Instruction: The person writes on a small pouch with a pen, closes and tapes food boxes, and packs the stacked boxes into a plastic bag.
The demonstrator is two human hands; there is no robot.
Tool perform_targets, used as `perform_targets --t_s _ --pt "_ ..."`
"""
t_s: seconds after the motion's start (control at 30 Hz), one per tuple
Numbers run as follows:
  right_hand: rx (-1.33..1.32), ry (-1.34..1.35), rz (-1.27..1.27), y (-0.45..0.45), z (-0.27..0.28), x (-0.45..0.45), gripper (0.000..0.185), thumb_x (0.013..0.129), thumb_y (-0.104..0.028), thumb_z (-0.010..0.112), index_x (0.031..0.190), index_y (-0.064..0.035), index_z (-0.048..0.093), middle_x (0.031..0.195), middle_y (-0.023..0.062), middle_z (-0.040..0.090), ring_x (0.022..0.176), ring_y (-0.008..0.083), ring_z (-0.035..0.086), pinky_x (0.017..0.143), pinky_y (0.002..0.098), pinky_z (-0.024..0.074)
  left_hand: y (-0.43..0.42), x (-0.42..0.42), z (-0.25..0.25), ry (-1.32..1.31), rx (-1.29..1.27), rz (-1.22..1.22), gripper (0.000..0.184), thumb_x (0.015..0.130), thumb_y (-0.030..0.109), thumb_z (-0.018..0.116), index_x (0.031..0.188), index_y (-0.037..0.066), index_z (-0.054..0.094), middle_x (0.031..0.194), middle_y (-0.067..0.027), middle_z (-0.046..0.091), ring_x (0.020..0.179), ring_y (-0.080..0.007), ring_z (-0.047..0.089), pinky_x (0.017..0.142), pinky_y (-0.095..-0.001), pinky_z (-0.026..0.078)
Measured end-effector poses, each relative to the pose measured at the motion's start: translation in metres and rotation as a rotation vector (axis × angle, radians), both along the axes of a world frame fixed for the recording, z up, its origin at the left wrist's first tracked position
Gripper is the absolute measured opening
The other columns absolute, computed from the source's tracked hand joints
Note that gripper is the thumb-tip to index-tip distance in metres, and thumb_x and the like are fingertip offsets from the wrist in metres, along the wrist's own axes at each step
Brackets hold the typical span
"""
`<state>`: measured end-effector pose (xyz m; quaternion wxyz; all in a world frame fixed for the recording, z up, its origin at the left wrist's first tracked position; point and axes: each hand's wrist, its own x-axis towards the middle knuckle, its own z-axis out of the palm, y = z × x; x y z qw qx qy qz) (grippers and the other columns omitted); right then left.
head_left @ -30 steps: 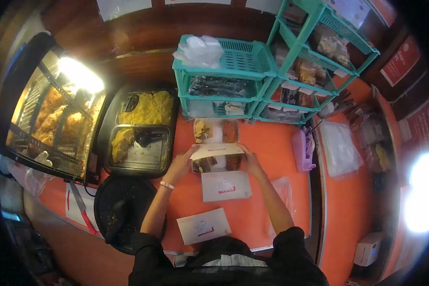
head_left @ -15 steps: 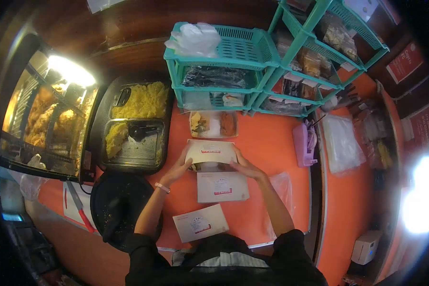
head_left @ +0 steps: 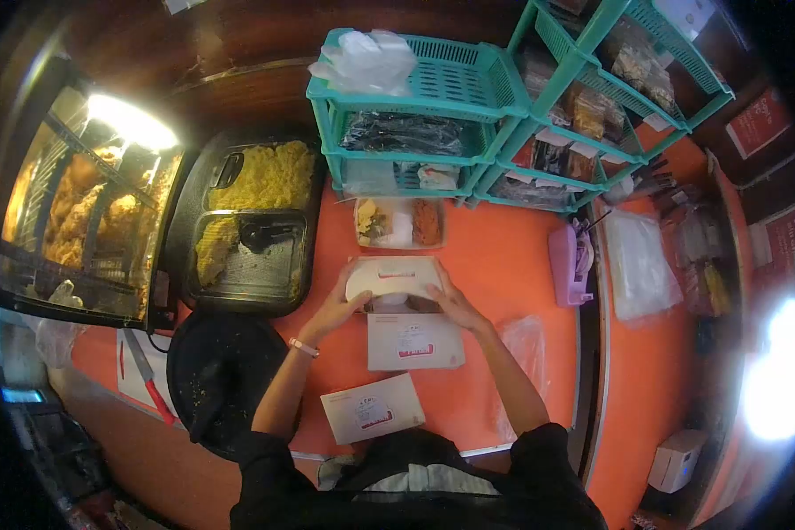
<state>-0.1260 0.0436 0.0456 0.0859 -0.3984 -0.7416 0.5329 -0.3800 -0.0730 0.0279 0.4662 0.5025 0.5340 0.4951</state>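
Both my hands are at a white paper food box in the middle of the counter. My left hand [head_left: 337, 305] grips the left side of its lid [head_left: 396, 276], thumb on the near corner. On the other side, my right hand [head_left: 455, 305] holds the right edge, its thumb also on the lid. The lid bows between them, and a gap under its near edge shows a little of the inside. Just beyond stands an open box [head_left: 400, 223] with a white portion, reddish food and greens. Nearer me lie a closed box [head_left: 415, 343] and another closed, tilted box [head_left: 373, 408].
Black trays of yellow rice [head_left: 265, 177] and a round black container [head_left: 230, 384] stand left, by a lit cabinet of fried food [head_left: 88, 208] and a red-handled knife [head_left: 155, 389]. Teal racks [head_left: 459, 84] rise behind. A purple tape dispenser [head_left: 571, 265] and plastic bags [head_left: 636, 265] are right.
The lid has bent into a stronger curve, and my thumbs have moved onto its near corners. The view has shifted slightly; the other boxes stay in place.
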Motion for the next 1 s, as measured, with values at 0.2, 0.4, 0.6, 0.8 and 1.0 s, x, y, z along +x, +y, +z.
perform_targets --t_s 0.2,0.4,0.6,0.8,1.0 --pt "-0.181 0.126 0.133 0.000 0.016 -0.005 0.094 0.088 -0.045 0.053 0.142 -0.0032 -0.010 0.149 0.0236 0.002 0.138 0.0328 0.008 0.111 0.0389 0.0155 -0.013 0.000 0.038 -0.120 -0.173 -0.067 0.081 0.088 0.019 0.060 0.144 0.000 0.004 0.148 -0.0188 0.013 0.134 -0.0237 0.019 0.108 -0.0345 0.023" --pt "0.059 -0.112 0.109 -0.011 -0.001 -0.023 0.110 0.079 -0.054 0.060 0.141 -0.0032 -0.016 0.148 0.0257 0.000 0.138 0.0370 0.000 0.109 0.0510 0.0121 -0.019 0.015 -0.008 -0.086 -0.037 -0.048 0.097 0.085 0.024 0.063 0.141 0.000 -0.012 0.150 -0.0213 -0.002 0.138 -0.0264 0.006 0.110 -0.0366 0.015" --pt "0.084 -0.268 0.291 0.001 0.014 -0.015 0.111 0.076 -0.053 0.063 0.142 -0.0047 -0.012 0.147 0.0264 -0.012 0.137 0.0393 -0.007 0.107 0.0586 0.0085 -0.017 -0.015 -0.006 0.730 -0.125 -0.165 0.104 0.077 0.041 0.068 0.145 0.011 -0.004 0.148 -0.0269 -0.002 0.137 -0.0419 -0.003 0.110 -0.0499 0.010" --pt "0.544 -0.387 0.649 0.015 0.040 -0.011 0.092 0.077 -0.052 0.062 0.146 -0.0210 0.009 0.150 0.0198 -0.005 0.138 0.0395 0.000 0.106 0.0595 0.0145 0.011 -0.018 0.041 1.150 0.007 -0.558 0.098 0.067 0.054 0.069 0.145 0.025 0.017 0.146 -0.0288 0.007 0.133 -0.0490 0.010 0.107 -0.0584 0.015" --pt "0.630 -0.304 0.752 0.033 0.031 -0.010 0.090 0.073 -0.033 0.069 0.145 -0.0260 0.015 0.151 0.0142 0.003 0.138 0.0368 0.008 0.108 0.0515 0.0222 0.015 -0.015 0.030 1.132 0.182 -0.536 0.102 0.065 0.055 0.069 0.145 0.024 0.014 0.148 -0.0247 0.006 0.132 -0.0531 0.009 0.104 -0.0627 0.016"
